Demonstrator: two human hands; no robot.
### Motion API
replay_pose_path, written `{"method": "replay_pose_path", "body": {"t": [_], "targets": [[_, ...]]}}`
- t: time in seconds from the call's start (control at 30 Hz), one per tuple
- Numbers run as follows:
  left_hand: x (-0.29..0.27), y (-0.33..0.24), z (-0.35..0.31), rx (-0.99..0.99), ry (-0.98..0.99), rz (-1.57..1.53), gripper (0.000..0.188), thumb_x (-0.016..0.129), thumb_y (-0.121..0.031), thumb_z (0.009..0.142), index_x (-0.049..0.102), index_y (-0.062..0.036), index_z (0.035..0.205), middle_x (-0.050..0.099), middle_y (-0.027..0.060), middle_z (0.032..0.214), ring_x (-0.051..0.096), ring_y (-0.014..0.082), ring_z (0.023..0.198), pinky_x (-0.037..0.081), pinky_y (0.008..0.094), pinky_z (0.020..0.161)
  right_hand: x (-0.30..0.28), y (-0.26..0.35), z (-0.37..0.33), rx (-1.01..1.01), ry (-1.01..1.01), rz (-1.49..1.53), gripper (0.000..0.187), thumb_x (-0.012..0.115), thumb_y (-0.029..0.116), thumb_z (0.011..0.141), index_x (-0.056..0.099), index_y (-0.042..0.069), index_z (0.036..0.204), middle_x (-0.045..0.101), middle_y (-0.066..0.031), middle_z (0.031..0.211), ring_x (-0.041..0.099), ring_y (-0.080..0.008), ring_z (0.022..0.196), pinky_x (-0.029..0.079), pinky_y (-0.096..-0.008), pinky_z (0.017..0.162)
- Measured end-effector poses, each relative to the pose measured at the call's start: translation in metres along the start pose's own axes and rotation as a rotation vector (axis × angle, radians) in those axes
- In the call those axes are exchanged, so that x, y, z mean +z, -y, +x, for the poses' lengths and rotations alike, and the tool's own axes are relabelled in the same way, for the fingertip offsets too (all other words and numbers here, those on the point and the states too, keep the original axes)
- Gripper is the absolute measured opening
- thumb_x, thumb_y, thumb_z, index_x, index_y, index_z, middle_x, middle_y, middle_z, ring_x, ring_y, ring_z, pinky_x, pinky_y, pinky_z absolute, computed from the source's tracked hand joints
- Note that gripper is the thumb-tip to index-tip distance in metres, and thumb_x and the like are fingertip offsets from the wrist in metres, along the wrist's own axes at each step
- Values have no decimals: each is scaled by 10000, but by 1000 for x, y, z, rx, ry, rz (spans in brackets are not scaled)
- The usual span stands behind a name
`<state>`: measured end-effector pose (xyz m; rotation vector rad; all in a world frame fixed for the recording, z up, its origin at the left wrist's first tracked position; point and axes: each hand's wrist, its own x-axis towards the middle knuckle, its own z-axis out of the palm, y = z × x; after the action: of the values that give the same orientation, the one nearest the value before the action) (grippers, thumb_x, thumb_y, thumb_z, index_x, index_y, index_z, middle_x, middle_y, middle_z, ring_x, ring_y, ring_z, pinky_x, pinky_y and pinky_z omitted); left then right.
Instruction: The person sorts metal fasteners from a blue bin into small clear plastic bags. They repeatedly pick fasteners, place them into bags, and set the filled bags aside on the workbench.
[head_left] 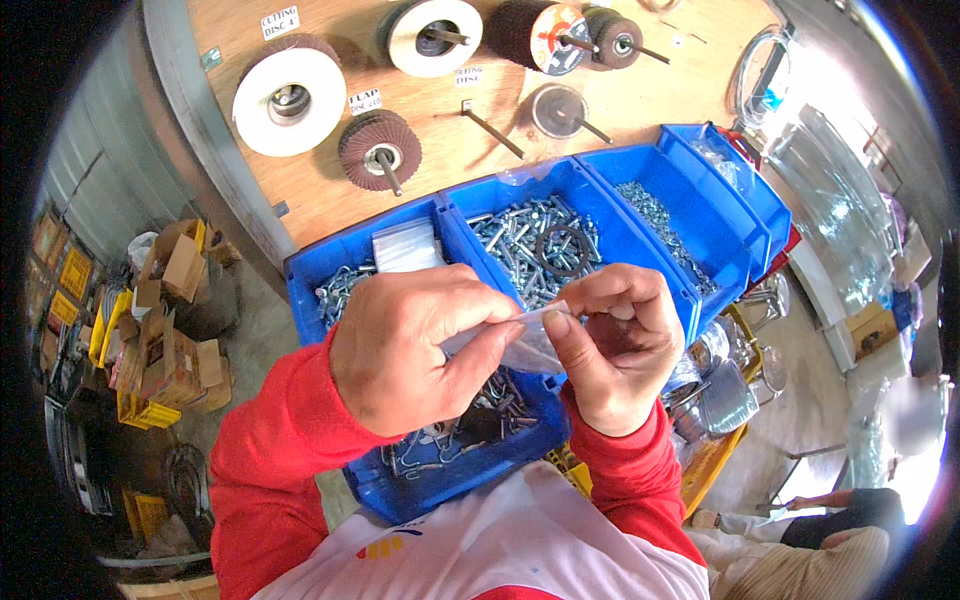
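A small clear plastic bag (533, 350) hangs between my hands, above the blue bins. My left hand (415, 345) pinches one end of its top edge between thumb and fingers. The other end is in the grip of my right hand (622, 350), thumb against the curled fingers. Whether anything lies in the bag I cannot tell. Just beyond my left hand, a stack of flat plastic bags (407, 247) rests on the left bin. Behind the hands a blue bin (590, 180) holds many metal bolts (510, 235) with a black ring (563, 250) on top.
Metal hooks (410, 460) lie in the near blue bin, partly under my hands. To the right, another bin holds small fasteners (665, 235). Abrasive discs (380, 150) hang on pegs along a wooden board (440, 115). Cardboard boxes (165, 365) stand at left; a person (800, 550) sits lower right.
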<state>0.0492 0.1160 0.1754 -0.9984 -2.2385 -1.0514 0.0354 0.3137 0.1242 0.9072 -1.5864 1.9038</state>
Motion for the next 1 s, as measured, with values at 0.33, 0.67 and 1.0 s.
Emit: {"method": "replay_pose_path", "body": {"t": [0.33, 0.67, 1.0], "targets": [[3, 0, 9, 6, 89, -15, 34, 724, -3, 808, 692, 5, 812, 670, 145, 717, 673, 274, 617, 500, 349, 578, -12, -2, -11, 176, 62, -101, 45, 762, -8, 877, 718, -16, 880, 712, -95, 848, 672, -163, 822, 504, -285, 732], [-1, 4, 8, 7, 50, -95, 34, 721, 0, 817, 689, 4, 803, 686, 129, 733, 680, 242, 638, 511, 332, 606, -10, 6, -5, 261, 61, -35, 72, 753, 37, 913, 710, -19, 898, 703, -73, 839, 620, -102, 764, 477, -258, 686], [-4, 6, 6, 62, 51, -46, 40, 732, -22, 822, 695, -7, 817, 683, 130, 734, 670, 249, 628, 508, 334, 596, -13, 2, -4, 187, 84, -49, 52, 770, 11, 883, 728, -16, 871, 720, -80, 829, 630, -123, 717, 478, -266, 653]]}}
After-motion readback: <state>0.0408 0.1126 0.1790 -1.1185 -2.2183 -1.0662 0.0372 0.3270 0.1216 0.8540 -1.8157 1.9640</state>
